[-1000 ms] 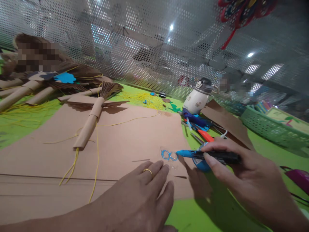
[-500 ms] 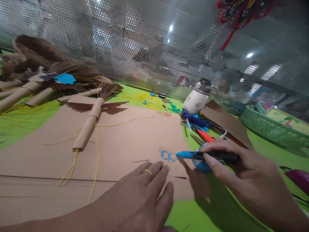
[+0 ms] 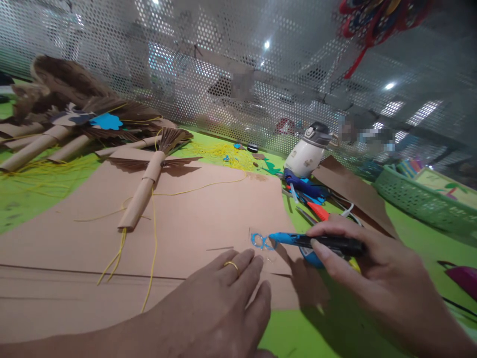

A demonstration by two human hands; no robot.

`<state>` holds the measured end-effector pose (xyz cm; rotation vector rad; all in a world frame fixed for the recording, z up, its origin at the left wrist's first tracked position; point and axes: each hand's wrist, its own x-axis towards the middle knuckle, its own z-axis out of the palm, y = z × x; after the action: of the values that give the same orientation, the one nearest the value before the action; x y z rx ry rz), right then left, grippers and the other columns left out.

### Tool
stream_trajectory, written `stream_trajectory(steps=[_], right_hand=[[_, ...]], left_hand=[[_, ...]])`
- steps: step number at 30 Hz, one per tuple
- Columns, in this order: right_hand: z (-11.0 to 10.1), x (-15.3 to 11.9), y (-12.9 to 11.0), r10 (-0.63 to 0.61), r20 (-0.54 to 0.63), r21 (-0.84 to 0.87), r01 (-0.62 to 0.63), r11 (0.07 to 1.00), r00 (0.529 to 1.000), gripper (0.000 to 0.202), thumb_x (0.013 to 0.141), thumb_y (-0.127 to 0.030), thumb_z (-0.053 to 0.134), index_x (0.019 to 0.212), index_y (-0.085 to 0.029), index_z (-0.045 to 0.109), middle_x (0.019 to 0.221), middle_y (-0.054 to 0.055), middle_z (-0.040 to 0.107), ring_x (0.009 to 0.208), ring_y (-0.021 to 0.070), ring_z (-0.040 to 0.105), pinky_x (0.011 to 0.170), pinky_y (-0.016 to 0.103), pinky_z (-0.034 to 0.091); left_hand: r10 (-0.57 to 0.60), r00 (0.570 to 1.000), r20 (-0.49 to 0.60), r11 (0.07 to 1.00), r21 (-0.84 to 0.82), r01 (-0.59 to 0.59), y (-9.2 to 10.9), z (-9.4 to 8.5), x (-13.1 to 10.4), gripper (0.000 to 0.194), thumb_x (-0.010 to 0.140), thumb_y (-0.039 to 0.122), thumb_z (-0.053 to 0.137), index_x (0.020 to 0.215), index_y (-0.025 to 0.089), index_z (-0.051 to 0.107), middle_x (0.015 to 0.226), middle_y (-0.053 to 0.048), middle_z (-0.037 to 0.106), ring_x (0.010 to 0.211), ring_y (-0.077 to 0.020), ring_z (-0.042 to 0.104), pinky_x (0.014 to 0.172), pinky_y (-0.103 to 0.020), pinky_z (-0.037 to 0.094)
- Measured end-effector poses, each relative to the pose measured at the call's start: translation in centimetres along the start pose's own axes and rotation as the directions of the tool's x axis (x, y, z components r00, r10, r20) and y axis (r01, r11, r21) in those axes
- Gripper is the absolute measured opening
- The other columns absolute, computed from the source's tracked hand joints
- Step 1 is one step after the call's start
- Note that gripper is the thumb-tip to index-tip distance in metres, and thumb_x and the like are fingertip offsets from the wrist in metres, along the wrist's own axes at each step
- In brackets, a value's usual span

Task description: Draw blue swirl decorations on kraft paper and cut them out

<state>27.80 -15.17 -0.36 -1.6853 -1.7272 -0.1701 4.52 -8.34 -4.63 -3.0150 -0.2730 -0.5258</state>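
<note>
Right hand (image 3: pixel 380 273), between three and four o'clock of the blue double-ring shape (image 3: pixel 258 241), pinches a black-and-blue marker (image 3: pixel 331 244), its tip seemingly touching the right ring. Left hand (image 3: pixel 227 293), at seven o'clock, lies flat, fingers close together and gripping nothing, on the brown paper (image 3: pixel 201 219) beneath the shape. Good tracing likely calls for light pressure, a slow turn around each curve, and left fingertips steadying the paper clear of wet blue. Between nine and ten o'clock lies a pleated paper figure (image 3: pixel 139 201); at one o'clock, a white bottle (image 3: pixel 303 155) stands on the green surface (image 3: pixel 279 333).
</note>
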Motion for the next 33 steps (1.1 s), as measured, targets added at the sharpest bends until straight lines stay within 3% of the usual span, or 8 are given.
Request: stream_trajectory(steps=[5, 9, 11, 18, 25, 26, 29, 33], right_hand=[[-0.09, -0.10, 0.06, 0.031, -0.009, -0.011, -0.031, 0.999, 0.999, 0.013, 0.090, -0.030, 0.061, 0.087, -0.030, 0.074, 0.082, -0.004, 0.076, 0.071, 0.0164, 0.069, 0.068, 0.027, 0.053], [-0.24, -0.30, 0.15, 0.092, -0.027, -0.001, -0.092, 0.996, 0.995, 0.011, 0.090, -0.035, 0.063, 0.090, -0.031, 0.074, 0.086, -0.005, 0.078, 0.077, 0.0171, 0.071, 0.075, 0.029, 0.054], [-0.24, -0.33, 0.13, 0.111, -0.039, 0.000, -0.111, 0.994, 0.993, 0.011, 0.089, -0.036, 0.064, 0.093, -0.031, 0.074, 0.089, -0.005, 0.079, 0.079, 0.0179, 0.072, 0.076, 0.030, 0.054], [0.22, 0.13, -0.36, 0.010, 0.013, 0.059, -0.011, 0.998, 1.000, 0.015, 0.091, -0.028, 0.061, 0.086, -0.030, 0.074, 0.080, -0.003, 0.076, 0.068, 0.0161, 0.069, 0.060, 0.027, 0.052], [0.11, 0.12, -0.10, 0.004, 0.029, 0.044, -0.005, 0.999, 1.000, 0.014, 0.092, -0.028, 0.060, 0.088, -0.029, 0.074, 0.080, -0.002, 0.075, 0.068, 0.0163, 0.068, 0.060, 0.027, 0.052], [0.10, 0.11, -0.06, 0.012, 0.026, 0.041, -0.013, 0.999, 1.000, 0.014, 0.092, -0.029, 0.060, 0.088, -0.029, 0.074, 0.081, -0.003, 0.075, 0.068, 0.0160, 0.068, 0.061, 0.026, 0.052], [0.09, 0.07, 0.03, 0.022, 0.022, 0.020, -0.022, 1.000, 1.000, 0.015, 0.091, -0.028, 0.060, 0.087, -0.030, 0.074, 0.082, -0.004, 0.076, 0.070, 0.0153, 0.069, 0.064, 0.025, 0.053], [0.00, 0.05, 0.14, 0.032, 0.015, 0.006, -0.033, 0.999, 0.999, 0.014, 0.091, -0.029, 0.061, 0.088, -0.030, 0.074, 0.083, -0.003, 0.077, 0.072, 0.0164, 0.069, 0.066, 0.027, 0.053]], left_hand=[[-0.007, 1.000, -0.022, 1.000, 0.026, 0.007, -0.09, -0.12, 0.16, 0.049, 0.109, 0.041, 0.039, 0.122, 0.006, 0.070, 0.128, -0.024, 0.071, 0.123, -0.0391, 0.063, 0.102, -0.054, 0.053], [0.005, 0.999, 0.046, 0.999, 0.032, -0.007, -0.19, -0.23, 0.31, 0.041, 0.104, 0.038, 0.052, 0.124, 0.006, 0.069, 0.131, -0.024, 0.069, 0.123, -0.0395, 0.063, 0.101, -0.054, 0.053], [0.004, 1.000, 0.028, 1.000, 0.028, -0.005, -0.15, -0.15, 0.28, 0.040, 0.104, 0.037, 0.052, 0.124, 0.006, 0.069, 0.131, -0.024, 0.069, 0.124, -0.0391, 0.063, 0.103, -0.053, 0.053], [-0.002, 1.000, 0.018, 1.000, 0.004, 0.002, 0.22, -0.02, 0.10, 0.049, 0.108, 0.041, 0.041, 0.126, 0.005, 0.069, 0.136, -0.024, 0.066, 0.126, -0.0386, 0.062, 0.106, -0.054, 0.051], [-0.019, 1.000, 0.015, 1.000, -0.022, 0.020, -0.06, -0.11, -0.05, 0.048, 0.108, 0.042, 0.043, 0.127, 0.005, 0.069, 0.135, -0.024, 0.067, 0.125, -0.0391, 0.063, 0.106, -0.055, 0.051], [0.039, 0.999, 0.001, 0.999, -0.030, -0.039, -0.08, -0.08, -0.07, 0.050, 0.108, 0.045, 0.042, 0.124, 0.006, 0.070, 0.132, -0.023, 0.069, 0.121, -0.0377, 0.065, 0.103, -0.053, 0.053], [-0.009, 1.000, -0.006, 1.000, -0.003, 0.009, -0.07, 0.05, 0.02, 0.048, 0.108, 0.043, 0.044, 0.127, 0.007, 0.069, 0.136, -0.023, 0.067, 0.126, -0.0377, 0.062, 0.107, -0.053, 0.051], [-0.002, 0.999, 0.043, 1.000, -0.030, 0.003, -0.32, 0.28, 0.34, 0.049, 0.108, 0.043, 0.043, 0.126, 0.005, 0.069, 0.135, -0.025, 0.067, 0.125, -0.0397, 0.062, 0.105, -0.055, 0.051]])
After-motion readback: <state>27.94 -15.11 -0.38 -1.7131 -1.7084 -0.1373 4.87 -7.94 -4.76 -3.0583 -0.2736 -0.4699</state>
